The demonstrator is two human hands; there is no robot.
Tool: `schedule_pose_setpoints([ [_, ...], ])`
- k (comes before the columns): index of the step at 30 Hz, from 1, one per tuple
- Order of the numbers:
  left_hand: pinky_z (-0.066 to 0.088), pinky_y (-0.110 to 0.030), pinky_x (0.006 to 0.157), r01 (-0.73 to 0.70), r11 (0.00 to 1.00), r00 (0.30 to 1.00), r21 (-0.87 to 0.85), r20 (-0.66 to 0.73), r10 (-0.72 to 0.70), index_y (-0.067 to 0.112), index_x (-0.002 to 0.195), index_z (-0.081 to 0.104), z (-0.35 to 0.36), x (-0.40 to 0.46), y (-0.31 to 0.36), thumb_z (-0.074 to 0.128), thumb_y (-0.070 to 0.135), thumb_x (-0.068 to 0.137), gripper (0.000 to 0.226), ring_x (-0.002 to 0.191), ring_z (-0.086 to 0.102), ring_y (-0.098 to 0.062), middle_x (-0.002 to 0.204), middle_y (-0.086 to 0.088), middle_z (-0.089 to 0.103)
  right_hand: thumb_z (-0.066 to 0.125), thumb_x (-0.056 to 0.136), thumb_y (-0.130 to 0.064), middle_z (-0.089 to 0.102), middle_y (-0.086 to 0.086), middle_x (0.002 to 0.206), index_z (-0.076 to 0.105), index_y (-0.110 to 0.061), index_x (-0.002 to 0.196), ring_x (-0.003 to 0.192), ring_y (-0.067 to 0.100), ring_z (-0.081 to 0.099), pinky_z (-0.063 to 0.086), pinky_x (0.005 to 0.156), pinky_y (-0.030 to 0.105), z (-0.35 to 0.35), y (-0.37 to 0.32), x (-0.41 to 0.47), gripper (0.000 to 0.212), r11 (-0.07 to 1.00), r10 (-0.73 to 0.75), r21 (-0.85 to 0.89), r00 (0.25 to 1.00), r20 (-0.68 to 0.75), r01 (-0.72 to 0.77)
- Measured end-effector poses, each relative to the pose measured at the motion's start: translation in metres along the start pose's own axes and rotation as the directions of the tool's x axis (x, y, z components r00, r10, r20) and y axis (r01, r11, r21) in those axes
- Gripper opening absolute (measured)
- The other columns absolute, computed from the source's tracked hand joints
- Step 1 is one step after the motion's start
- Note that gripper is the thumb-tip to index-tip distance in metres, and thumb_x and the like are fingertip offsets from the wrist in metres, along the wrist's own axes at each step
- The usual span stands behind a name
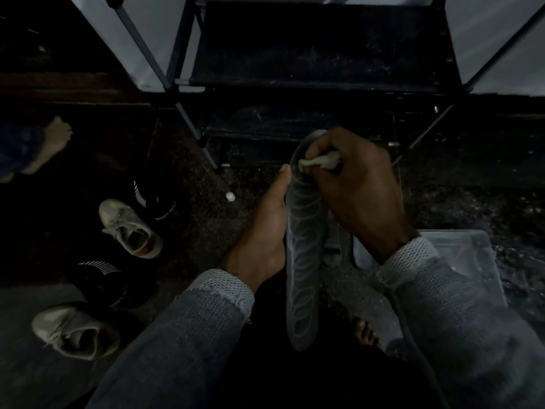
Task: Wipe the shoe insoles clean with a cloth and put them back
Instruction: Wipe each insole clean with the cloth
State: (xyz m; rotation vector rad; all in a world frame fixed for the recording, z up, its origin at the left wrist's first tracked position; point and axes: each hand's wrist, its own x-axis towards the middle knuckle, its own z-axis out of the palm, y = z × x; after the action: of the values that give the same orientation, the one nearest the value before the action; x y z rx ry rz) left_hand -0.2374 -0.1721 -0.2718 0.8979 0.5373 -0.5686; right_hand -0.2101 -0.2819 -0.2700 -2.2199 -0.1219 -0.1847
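A dark shoe rack (pixel 318 54) stands ahead on the floor (pixel 206 225). Two pale sneakers (pixel 129 228) and dark slides lie to the left. The grey insole (pixel 303 252) is held upright in mid-air: the left hand (pixel 262 228) supports its edge, thumb along it, its grip apparently curled behind. The right hand (pixel 359 187) has its grip pinching a small pale cloth (pixel 320 162) against the insole's top.
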Motion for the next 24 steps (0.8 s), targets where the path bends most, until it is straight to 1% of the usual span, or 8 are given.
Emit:
schedule_pose_setpoints([
  [3, 0.047, -0.037, 0.096, 0.009, 1.000, 1.000, -0.003, -0.007, -0.009, 0.011, 0.137, 0.050, 0.001, -0.003, -0.001, 0.027, 0.046, 0.101, 0.055, 0.108, 0.059, -0.026, 0.131, -0.014, 0.059, 0.071, 0.082, -0.014, 0.059, -0.014, 0.076, 0.062, -0.023, 0.083, 0.071, 0.002, 0.057, 0.045, 0.061, 0.013, -0.005, 0.006, 0.003, 0.013, 0.999, 0.046, -0.011, 0.997, -0.069, -0.046],
  [6, 0.051, -0.030, 0.078, -0.025, 0.989, 1.000, 0.145, 0.006, 0.025, 0.014, 0.132, 0.048, 0.000, -0.003, -0.001, 0.033, 0.050, 0.099, 0.051, 0.084, 0.063, -0.014, 0.117, 0.002, 0.058, 0.070, 0.083, -0.014, 0.061, -0.010, 0.079, 0.061, -0.022, 0.083, 0.073, 0.004, 0.059, 0.051, 0.065, 0.024, -0.012, 0.013, 0.004, 0.011, 0.996, 0.077, -0.033, 0.990, -0.120, -0.081],
  [10, 0.039, -0.046, 0.109, -0.063, 0.996, 0.998, 0.057, -0.008, 0.063, 0.006, 0.141, 0.043, 0.004, -0.001, 0.000, 0.024, 0.040, 0.103, 0.055, 0.127, 0.050, -0.035, 0.138, -0.022, 0.050, 0.071, 0.082, -0.012, 0.059, -0.017, 0.075, 0.060, -0.027, 0.082, 0.071, -0.003, 0.057, 0.043, 0.059, 0.008, -0.005, 0.004, 0.001, 0.018, 0.998, 0.062, 0.012, 0.997, -0.044, -0.062],
  [13, 0.047, -0.040, 0.098, -0.046, 0.999, 0.999, 0.014, 0.003, 0.045, 0.008, 0.122, 0.056, -0.001, 0.002, 0.003, 0.026, 0.044, 0.102, 0.051, 0.108, 0.060, -0.027, 0.119, -0.015, 0.062, 0.070, 0.081, -0.010, 0.059, -0.016, 0.076, 0.064, -0.024, 0.085, 0.070, 0.001, 0.057, 0.045, 0.061, 0.013, 0.007, -0.006, -0.005, 0.016, 1.000, -0.005, 0.018, 0.999, 0.049, 0.004],
  [15, 0.044, -0.043, 0.103, -0.056, 0.997, 0.998, -0.050, 0.010, 0.057, 0.005, 0.112, 0.056, -0.003, 0.007, 0.003, 0.024, 0.040, 0.103, 0.049, 0.096, 0.058, -0.022, 0.108, -0.015, 0.060, 0.070, 0.082, -0.010, 0.061, -0.014, 0.077, 0.064, -0.024, 0.084, 0.073, 0.003, 0.058, 0.047, 0.062, 0.016, 0.009, -0.007, -0.005, 0.016, 1.000, -0.004, 0.026, 0.999, 0.038, 0.003],
  [17, 0.041, -0.044, 0.107, -0.048, 0.999, 0.999, -0.026, 0.003, 0.048, 0.003, 0.120, 0.055, -0.003, 0.006, 0.001, 0.024, 0.041, 0.103, 0.052, 0.102, 0.059, -0.023, 0.115, -0.017, 0.061, 0.070, 0.082, -0.012, 0.063, -0.012, 0.079, 0.061, -0.027, 0.083, 0.073, 0.004, 0.059, 0.047, 0.063, 0.017, 0.004, 0.000, -0.001, 0.017, 0.999, 0.045, 0.028, 0.999, -0.031, -0.044],
  [21, 0.051, -0.029, 0.081, -0.023, 0.992, 1.000, 0.124, 0.003, 0.023, 0.012, 0.138, 0.045, -0.008, -0.001, 0.000, 0.032, 0.051, 0.099, 0.058, 0.108, 0.055, -0.013, 0.119, 0.002, 0.056, 0.069, 0.085, -0.016, 0.060, -0.016, 0.082, 0.058, -0.029, 0.085, 0.077, -0.002, 0.058, 0.047, 0.065, 0.013, -0.005, 0.011, 0.002, 0.017, 0.994, 0.110, 0.017, 0.987, -0.120, -0.109],
  [24, 0.046, -0.039, 0.098, -0.026, 0.999, 1.000, 0.043, 0.014, 0.025, 0.013, 0.140, 0.044, -0.005, 0.001, 0.001, 0.027, 0.050, 0.100, 0.056, 0.121, 0.054, -0.027, 0.132, -0.015, 0.056, 0.069, 0.083, -0.012, 0.061, -0.015, 0.080, 0.060, -0.025, 0.085, 0.075, -0.001, 0.059, 0.047, 0.064, 0.012, 0.000, 0.002, -0.001, 0.016, 0.995, 0.080, 0.063, 0.995, -0.052, -0.077],
])
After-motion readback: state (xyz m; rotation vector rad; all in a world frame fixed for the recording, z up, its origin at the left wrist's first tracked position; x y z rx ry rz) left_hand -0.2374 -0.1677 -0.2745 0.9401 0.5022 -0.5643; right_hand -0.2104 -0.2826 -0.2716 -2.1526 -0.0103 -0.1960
